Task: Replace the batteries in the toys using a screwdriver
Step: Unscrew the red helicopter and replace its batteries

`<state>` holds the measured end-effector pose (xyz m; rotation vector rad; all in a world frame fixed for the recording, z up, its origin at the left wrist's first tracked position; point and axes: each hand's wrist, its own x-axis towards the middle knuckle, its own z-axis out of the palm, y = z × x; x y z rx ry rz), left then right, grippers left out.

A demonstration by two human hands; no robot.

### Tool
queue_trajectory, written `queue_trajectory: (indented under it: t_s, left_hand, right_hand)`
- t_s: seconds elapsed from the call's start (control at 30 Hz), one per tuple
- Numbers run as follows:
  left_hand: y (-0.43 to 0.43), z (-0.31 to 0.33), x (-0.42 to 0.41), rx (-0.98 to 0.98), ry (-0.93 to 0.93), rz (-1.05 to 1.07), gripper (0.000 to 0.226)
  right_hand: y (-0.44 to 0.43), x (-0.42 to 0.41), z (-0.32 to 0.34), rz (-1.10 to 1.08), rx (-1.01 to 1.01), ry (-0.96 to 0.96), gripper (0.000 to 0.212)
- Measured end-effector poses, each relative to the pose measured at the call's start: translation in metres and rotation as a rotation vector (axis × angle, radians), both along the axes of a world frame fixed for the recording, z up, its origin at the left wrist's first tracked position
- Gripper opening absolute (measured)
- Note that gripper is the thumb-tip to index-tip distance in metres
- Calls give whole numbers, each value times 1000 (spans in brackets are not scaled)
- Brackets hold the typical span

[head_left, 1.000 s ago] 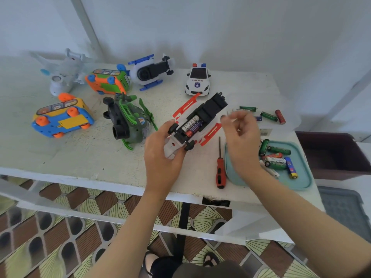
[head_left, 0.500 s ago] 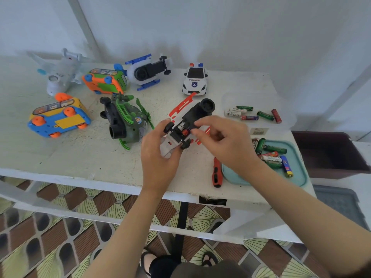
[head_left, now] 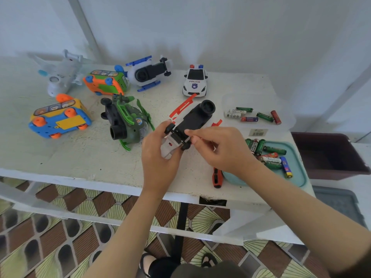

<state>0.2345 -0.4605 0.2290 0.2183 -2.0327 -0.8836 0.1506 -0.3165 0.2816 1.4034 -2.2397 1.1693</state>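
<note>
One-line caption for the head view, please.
Left hand holds an upturned red-and-white toy helicopter at the table, right hand touching its black underside; screwdriver and tray of batteries alongside.

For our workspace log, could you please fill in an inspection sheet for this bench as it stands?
Surface: white table, speckled, crowded.
Job's things: red-and-white toy helicopter held with its black underside up; screwdriver lying beside the teal tray of batteries; more batteries in a clear tray.
Clutter: police car, green helicopter, blue-and-white helicopter, orange-green bus, blue-yellow bus, white plane.
Grippers: left hand grips the toy's white nose; right hand pinches at its underside.
Cables: nothing seen.
Surroundings: white wall, dark bin at the right, patterned floor tiles.
</note>
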Motion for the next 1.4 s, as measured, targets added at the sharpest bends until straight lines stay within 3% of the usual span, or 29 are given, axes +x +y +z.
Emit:
queue_trajectory:
  t_s: [0.2,0.33,0.57,0.73,0.83,1.0,1.07,1.23,1.3,1.4]
  left_hand:
    - [-1,-1,-1,-19,15,6,60]
    - [0,-2,-1,-50,19,21,61]
    - [4,0,2,-25,29,-5,53]
    - [3,0,3,-15,27,15,63]
    - [4,1,4,-8,28,17,62]
    - [4,0,3,-17,36,19,61]
    - [3,-1,2,-26,31,23,61]
    - [3,-1,3,-21,20,8,56]
    - [4,0,3,-23,25,8,55]
    - [3,1,2,-25,33,43,60]
  right_hand:
    - [4,4,10,-15,143,-113,29]
    - [7,8,16,-19,247,-46,35]
    - [3,9,12,-25,178,106,41]
    - [5,17,19,-124,186,9,27]
    - [16,21,27,-250,461,-104,18]
    - [21,46,24,-284,798,-139,49]
    - [22,48,18,-309,840,-179,47]
    - [25,43,29,-367,806,-269,26]
    - [27,40,41,-411,756,-175,33]
    - [23,38,60,-372,544,59,17]
